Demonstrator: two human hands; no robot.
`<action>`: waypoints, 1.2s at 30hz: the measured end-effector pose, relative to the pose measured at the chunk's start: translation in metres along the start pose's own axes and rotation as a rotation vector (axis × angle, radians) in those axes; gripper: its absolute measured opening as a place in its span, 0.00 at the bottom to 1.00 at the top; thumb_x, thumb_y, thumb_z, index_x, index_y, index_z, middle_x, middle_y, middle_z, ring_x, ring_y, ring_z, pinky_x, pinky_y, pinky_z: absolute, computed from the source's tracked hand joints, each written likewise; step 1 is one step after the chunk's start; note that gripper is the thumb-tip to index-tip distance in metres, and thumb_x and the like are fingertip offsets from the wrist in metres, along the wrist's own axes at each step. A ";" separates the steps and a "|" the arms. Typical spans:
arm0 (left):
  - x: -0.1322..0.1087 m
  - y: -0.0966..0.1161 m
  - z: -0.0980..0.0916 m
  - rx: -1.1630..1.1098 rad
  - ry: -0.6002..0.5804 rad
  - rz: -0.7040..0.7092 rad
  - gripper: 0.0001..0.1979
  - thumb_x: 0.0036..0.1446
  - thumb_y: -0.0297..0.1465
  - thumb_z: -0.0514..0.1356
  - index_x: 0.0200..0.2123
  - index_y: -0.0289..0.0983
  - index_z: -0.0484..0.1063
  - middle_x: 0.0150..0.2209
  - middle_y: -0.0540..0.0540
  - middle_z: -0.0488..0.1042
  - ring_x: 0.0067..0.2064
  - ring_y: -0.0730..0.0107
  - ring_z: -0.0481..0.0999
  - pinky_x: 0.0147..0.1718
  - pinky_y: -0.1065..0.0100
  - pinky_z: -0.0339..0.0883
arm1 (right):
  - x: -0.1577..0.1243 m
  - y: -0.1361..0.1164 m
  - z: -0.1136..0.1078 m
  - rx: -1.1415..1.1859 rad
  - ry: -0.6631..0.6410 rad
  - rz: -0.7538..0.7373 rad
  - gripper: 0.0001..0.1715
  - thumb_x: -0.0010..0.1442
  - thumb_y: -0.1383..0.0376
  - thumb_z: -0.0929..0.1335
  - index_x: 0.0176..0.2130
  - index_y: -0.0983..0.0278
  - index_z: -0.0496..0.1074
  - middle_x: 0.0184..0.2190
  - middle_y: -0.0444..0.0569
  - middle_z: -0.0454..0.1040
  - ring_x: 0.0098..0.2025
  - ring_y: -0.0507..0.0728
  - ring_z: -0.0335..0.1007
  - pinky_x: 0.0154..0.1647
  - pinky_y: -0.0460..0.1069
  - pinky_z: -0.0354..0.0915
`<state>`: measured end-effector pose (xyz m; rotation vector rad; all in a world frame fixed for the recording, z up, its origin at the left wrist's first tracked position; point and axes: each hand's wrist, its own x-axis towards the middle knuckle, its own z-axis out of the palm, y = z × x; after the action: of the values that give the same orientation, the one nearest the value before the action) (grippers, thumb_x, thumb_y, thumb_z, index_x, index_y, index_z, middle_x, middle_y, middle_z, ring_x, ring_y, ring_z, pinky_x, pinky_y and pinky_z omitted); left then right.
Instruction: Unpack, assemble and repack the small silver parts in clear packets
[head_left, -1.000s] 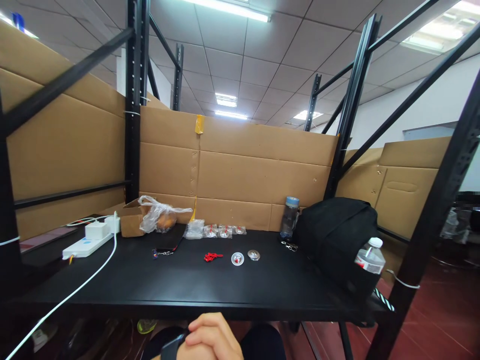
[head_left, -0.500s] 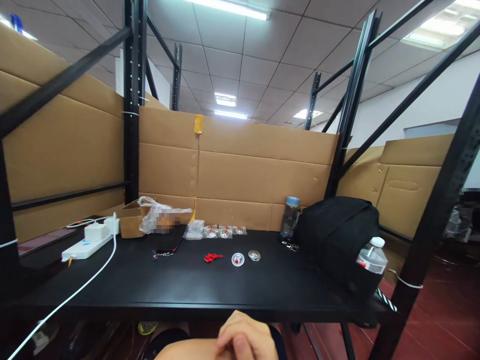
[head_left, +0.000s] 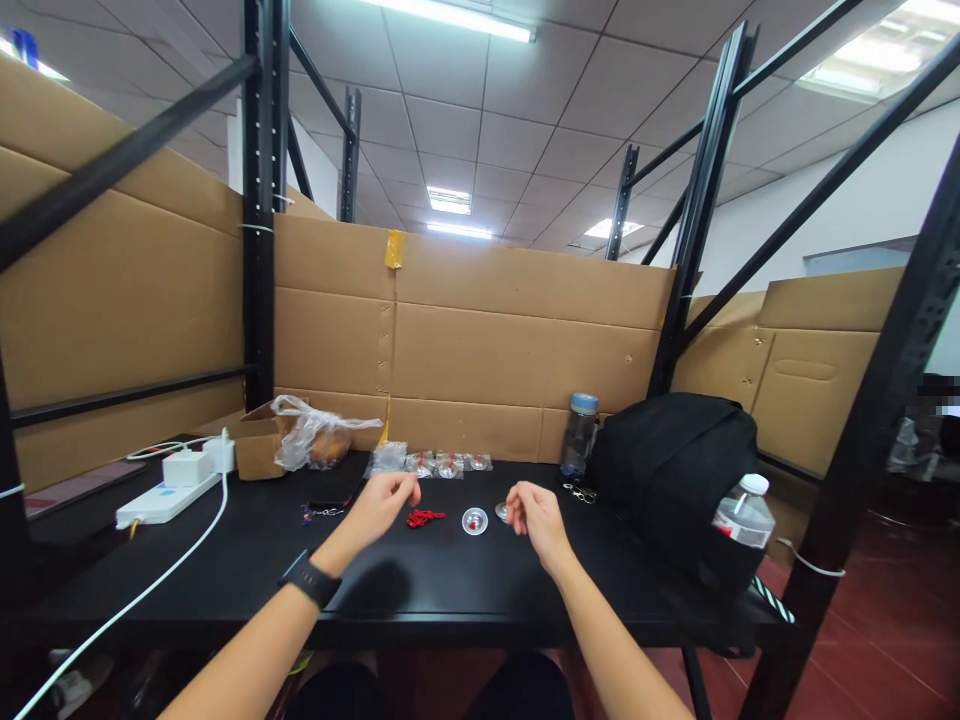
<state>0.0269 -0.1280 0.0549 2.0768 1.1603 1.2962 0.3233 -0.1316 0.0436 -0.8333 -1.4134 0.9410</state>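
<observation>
My left hand (head_left: 384,506), with a dark watch on its wrist, hovers over the table left of a small bundle of red cord (head_left: 425,518). Its fingers bend loosely and I see nothing in them. My right hand (head_left: 537,520) hangs over a round silvery disc (head_left: 502,512), partly covering it from view. The fingers there curl downward, a little apart, with nothing visible between them; whether they touch the disc I cannot tell. Between the hands lies a round, clear-rimmed disc (head_left: 475,521) with a red spot at its centre.
Small clear packets (head_left: 448,465) line the cardboard back wall (head_left: 480,350). Leftward are a bag of food (head_left: 326,445), a cardboard box (head_left: 260,445), keys (head_left: 326,511) and a white power strip (head_left: 166,500) with a cable. A bottle (head_left: 578,440) and black backpack (head_left: 675,470) stand right.
Both hands have risen from my lap, where they were clasped, and moved apart and forward over the table. The cord and discs lie where they were.
</observation>
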 end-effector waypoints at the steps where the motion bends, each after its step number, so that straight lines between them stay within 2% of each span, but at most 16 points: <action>1: 0.016 -0.012 0.000 0.052 0.026 -0.015 0.26 0.66 0.44 0.48 0.23 0.35 0.73 0.24 0.47 0.74 0.30 0.66 0.71 0.34 0.70 0.60 | 0.020 0.010 -0.004 -0.016 -0.014 0.035 0.29 0.61 0.43 0.65 0.29 0.66 0.70 0.16 0.45 0.71 0.13 0.47 0.59 0.15 0.42 0.49; 4: 0.054 -0.038 0.007 0.363 0.134 -0.157 0.22 0.62 0.38 0.50 0.23 0.34 0.75 0.25 0.45 0.77 0.31 0.64 0.74 0.34 0.70 0.60 | 0.072 0.041 -0.016 -0.108 -0.004 0.114 0.31 0.59 0.41 0.63 0.32 0.66 0.70 0.12 0.42 0.68 0.10 0.47 0.52 0.13 0.43 0.43; 6: 0.070 -0.049 0.017 0.592 0.169 -0.230 0.22 0.64 0.36 0.49 0.24 0.33 0.76 0.27 0.42 0.78 0.32 0.63 0.75 0.34 0.68 0.59 | 0.095 0.060 -0.023 -0.177 0.080 0.145 0.29 0.59 0.43 0.63 0.30 0.66 0.70 0.10 0.40 0.65 0.09 0.47 0.50 0.13 0.43 0.42; 7: 0.075 -0.053 0.024 0.639 0.166 -0.229 0.23 0.65 0.35 0.47 0.26 0.33 0.77 0.29 0.40 0.79 0.34 0.62 0.76 0.35 0.68 0.60 | 0.103 0.068 -0.027 -0.204 0.139 0.163 0.27 0.59 0.44 0.63 0.29 0.66 0.69 0.09 0.40 0.64 0.09 0.47 0.49 0.13 0.43 0.43; 9: 0.082 -0.060 0.038 0.662 0.124 -0.186 0.23 0.67 0.35 0.46 0.31 0.34 0.78 0.35 0.39 0.81 0.39 0.61 0.77 0.40 0.67 0.61 | 0.110 0.081 -0.035 -0.220 0.194 0.171 0.25 0.60 0.47 0.61 0.26 0.65 0.67 0.08 0.40 0.63 0.09 0.46 0.48 0.13 0.43 0.42; 12: 0.090 -0.071 0.061 0.677 0.020 -0.090 0.15 0.65 0.33 0.52 0.46 0.38 0.78 0.49 0.39 0.79 0.53 0.57 0.74 0.52 0.63 0.60 | 0.109 0.092 -0.045 -0.222 0.237 0.167 0.23 0.60 0.50 0.60 0.27 0.65 0.66 0.10 0.40 0.65 0.10 0.46 0.50 0.14 0.42 0.43; 14: 0.096 -0.078 0.075 0.744 -0.087 -0.038 0.20 0.62 0.32 0.56 0.57 0.40 0.72 0.60 0.39 0.72 0.62 0.54 0.67 0.59 0.57 0.55 | 0.105 0.096 -0.050 -0.218 0.215 0.185 0.23 0.60 0.49 0.60 0.30 0.65 0.68 0.13 0.42 0.69 0.10 0.47 0.53 0.14 0.42 0.44; 16: 0.103 -0.083 0.085 0.808 -0.190 -0.018 0.24 0.61 0.32 0.58 0.61 0.40 0.67 0.64 0.38 0.67 0.65 0.52 0.64 0.62 0.50 0.52 | 0.103 0.098 -0.053 -0.216 0.171 0.215 0.25 0.60 0.48 0.61 0.32 0.66 0.69 0.14 0.44 0.70 0.10 0.48 0.55 0.14 0.43 0.45; 18: 0.109 -0.086 0.092 0.827 -0.245 -0.025 0.23 0.60 0.33 0.59 0.59 0.39 0.69 0.62 0.36 0.70 0.63 0.49 0.66 0.62 0.47 0.52 | 0.102 0.099 -0.054 -0.236 0.122 0.223 0.26 0.60 0.47 0.61 0.32 0.66 0.70 0.12 0.44 0.70 0.10 0.49 0.54 0.14 0.43 0.45; 21: 0.112 -0.084 0.096 0.826 -0.264 -0.027 0.20 0.59 0.33 0.60 0.54 0.37 0.72 0.56 0.35 0.74 0.58 0.46 0.72 0.59 0.45 0.55 | 0.100 0.099 -0.053 -0.329 0.061 0.192 0.26 0.62 0.48 0.59 0.28 0.65 0.69 0.09 0.41 0.66 0.09 0.48 0.50 0.15 0.44 0.44; 24: 0.110 -0.078 0.098 0.815 -0.262 -0.014 0.16 0.61 0.29 0.58 0.51 0.37 0.73 0.52 0.36 0.77 0.56 0.49 0.75 0.58 0.48 0.56 | 0.099 0.097 -0.049 -0.392 0.038 0.173 0.23 0.61 0.51 0.61 0.23 0.64 0.67 0.08 0.39 0.61 0.11 0.48 0.50 0.17 0.44 0.46; 27: 0.106 -0.070 0.097 0.790 -0.246 -0.005 0.14 0.63 0.28 0.55 0.49 0.39 0.76 0.49 0.39 0.80 0.54 0.52 0.76 0.57 0.52 0.58 | 0.097 0.097 -0.044 -0.405 0.058 0.134 0.22 0.59 0.53 0.62 0.21 0.63 0.66 0.09 0.39 0.60 0.13 0.48 0.52 0.20 0.44 0.49; 30: 0.104 -0.062 0.096 0.769 -0.187 -0.002 0.15 0.68 0.31 0.52 0.50 0.41 0.76 0.49 0.41 0.80 0.54 0.54 0.77 0.56 0.55 0.59 | 0.097 0.097 -0.038 -0.396 0.052 0.096 0.25 0.60 0.49 0.60 0.26 0.64 0.70 0.11 0.41 0.65 0.14 0.49 0.56 0.20 0.44 0.50; 32: 0.102 -0.057 0.096 0.727 -0.108 0.001 0.17 0.70 0.32 0.49 0.52 0.42 0.76 0.50 0.41 0.80 0.54 0.57 0.77 0.56 0.58 0.61 | 0.096 0.096 -0.033 -0.376 0.042 0.114 0.28 0.60 0.45 0.59 0.28 0.64 0.71 0.12 0.41 0.67 0.13 0.49 0.55 0.19 0.44 0.50; 36: 0.096 -0.050 0.099 0.598 0.006 0.015 0.16 0.69 0.33 0.52 0.52 0.41 0.77 0.50 0.43 0.80 0.53 0.60 0.78 0.53 0.64 0.64 | 0.096 0.091 -0.027 -0.419 0.055 0.115 0.24 0.58 0.49 0.60 0.22 0.62 0.67 0.09 0.40 0.61 0.12 0.50 0.52 0.18 0.45 0.49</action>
<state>0.1135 -0.0137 0.0230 2.4841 1.6947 1.0412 0.3407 -0.0048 0.0009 -1.2525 -1.5525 0.7077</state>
